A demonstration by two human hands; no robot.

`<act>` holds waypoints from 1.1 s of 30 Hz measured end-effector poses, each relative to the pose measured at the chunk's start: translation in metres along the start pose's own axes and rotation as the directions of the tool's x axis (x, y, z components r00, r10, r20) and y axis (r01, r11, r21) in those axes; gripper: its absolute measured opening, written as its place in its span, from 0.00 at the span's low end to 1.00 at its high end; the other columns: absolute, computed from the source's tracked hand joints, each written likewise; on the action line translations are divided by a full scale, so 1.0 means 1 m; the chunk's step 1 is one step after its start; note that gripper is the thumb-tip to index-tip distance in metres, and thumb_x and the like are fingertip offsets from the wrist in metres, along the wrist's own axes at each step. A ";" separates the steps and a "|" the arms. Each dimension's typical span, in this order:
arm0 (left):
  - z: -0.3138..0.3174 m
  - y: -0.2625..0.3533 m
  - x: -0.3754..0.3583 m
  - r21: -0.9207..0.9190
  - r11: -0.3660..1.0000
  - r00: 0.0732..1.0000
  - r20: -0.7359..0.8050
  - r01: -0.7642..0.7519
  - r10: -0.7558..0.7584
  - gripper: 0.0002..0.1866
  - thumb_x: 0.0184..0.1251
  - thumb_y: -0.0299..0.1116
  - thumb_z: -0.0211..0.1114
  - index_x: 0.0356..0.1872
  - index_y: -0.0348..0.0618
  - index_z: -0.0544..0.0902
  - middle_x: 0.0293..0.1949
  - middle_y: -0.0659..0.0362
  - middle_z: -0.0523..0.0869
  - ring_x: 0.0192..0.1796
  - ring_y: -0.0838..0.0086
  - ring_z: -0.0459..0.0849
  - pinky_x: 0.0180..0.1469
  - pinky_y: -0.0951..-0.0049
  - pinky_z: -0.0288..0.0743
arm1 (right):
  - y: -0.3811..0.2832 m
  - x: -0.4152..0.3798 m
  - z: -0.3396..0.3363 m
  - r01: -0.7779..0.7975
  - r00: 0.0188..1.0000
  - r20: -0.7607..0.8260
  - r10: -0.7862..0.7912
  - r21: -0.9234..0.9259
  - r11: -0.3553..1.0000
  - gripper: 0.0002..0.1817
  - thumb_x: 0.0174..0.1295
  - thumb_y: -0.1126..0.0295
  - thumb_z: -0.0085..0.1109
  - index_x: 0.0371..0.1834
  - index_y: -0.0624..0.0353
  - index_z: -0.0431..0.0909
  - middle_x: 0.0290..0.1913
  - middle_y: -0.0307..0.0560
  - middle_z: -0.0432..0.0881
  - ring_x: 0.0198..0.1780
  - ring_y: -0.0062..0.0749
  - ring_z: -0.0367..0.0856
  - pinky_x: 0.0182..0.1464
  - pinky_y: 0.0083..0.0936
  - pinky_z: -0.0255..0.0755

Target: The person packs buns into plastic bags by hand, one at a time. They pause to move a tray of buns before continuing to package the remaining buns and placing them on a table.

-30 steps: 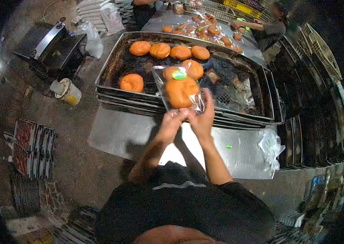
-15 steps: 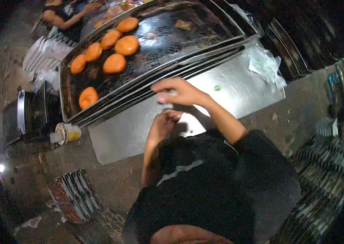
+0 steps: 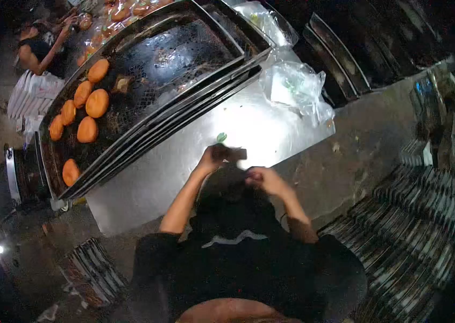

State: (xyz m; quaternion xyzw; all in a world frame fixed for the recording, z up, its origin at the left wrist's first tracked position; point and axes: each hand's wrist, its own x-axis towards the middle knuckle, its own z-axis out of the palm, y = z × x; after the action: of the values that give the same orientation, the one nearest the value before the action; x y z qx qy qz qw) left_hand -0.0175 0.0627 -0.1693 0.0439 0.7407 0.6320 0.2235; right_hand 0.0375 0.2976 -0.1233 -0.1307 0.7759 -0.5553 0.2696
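Observation:
My left hand (image 3: 213, 159) is in front of my chest, above the metal table. Its fingers are curled and shadowed, with a dark brownish block shape at their tips that I cannot make out. My right hand (image 3: 266, 180) is closed close by, its fingers against the upper edge of my black shirt (image 3: 227, 185); what they pinch is hidden. Beyond the hands lies the shiny metal table (image 3: 149, 180) with a small green round mark (image 3: 222, 137). Several round golden-brown buns (image 3: 97, 103) sit at the left of the top dark baking tray (image 3: 184, 59) in a stack.
Crumpled clear plastic bags (image 3: 294, 86) lie on the table's far right. Piled trays or racks (image 3: 399, 215) stand at right, another stack (image 3: 96, 266) at lower left. A person (image 3: 36, 54) is at upper left, near buns under plastic (image 3: 122, 13). Dark trays (image 3: 340, 54) lean at upper right.
My right hand has come down and back towards my chest, and its fingers have closed. My left hand has risen a little. The view has turned, shifting the trays and buns leftward.

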 end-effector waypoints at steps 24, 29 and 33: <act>-0.153 0.084 -0.169 -0.622 0.115 0.632 -0.767 -0.774 0.112 0.13 0.63 0.32 0.49 0.47 0.42 0.66 0.45 0.52 0.74 0.45 0.71 0.75 0.46 0.70 0.73 | -0.254 0.160 0.191 -0.243 0.771 0.538 -0.340 0.742 0.625 0.26 0.59 0.55 0.46 0.59 0.55 0.60 0.53 0.51 0.70 0.51 0.40 0.70 0.55 0.33 0.63; -0.222 0.074 -0.240 -0.175 0.216 0.191 -0.980 -0.961 0.060 0.08 0.62 0.29 0.50 0.41 0.40 0.69 0.35 0.56 0.77 0.42 0.69 0.77 0.46 0.62 0.73 | -0.345 0.234 0.243 0.675 0.734 0.399 -0.550 -0.518 0.525 0.18 0.49 0.61 0.59 0.32 0.68 0.73 0.33 0.63 0.75 0.35 0.52 0.75 0.39 0.39 0.69; -0.260 0.075 -0.290 -0.019 0.115 -0.001 -0.986 -0.993 -0.167 0.10 0.62 0.29 0.50 0.43 0.40 0.68 0.37 0.55 0.76 0.46 0.67 0.75 0.48 0.57 0.72 | -0.340 0.320 0.258 0.369 0.841 0.228 -0.491 -0.905 0.212 0.35 0.41 0.49 0.64 0.40 0.71 0.66 0.35 0.62 0.75 0.34 0.53 0.77 0.38 0.35 0.73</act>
State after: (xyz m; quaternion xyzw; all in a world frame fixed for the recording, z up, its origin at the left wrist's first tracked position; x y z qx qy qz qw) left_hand 0.1257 -0.2612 0.0090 -0.1366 0.1447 0.8070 -0.5561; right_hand -0.1121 -0.1863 0.0450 -0.4381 0.8937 -0.0758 -0.0603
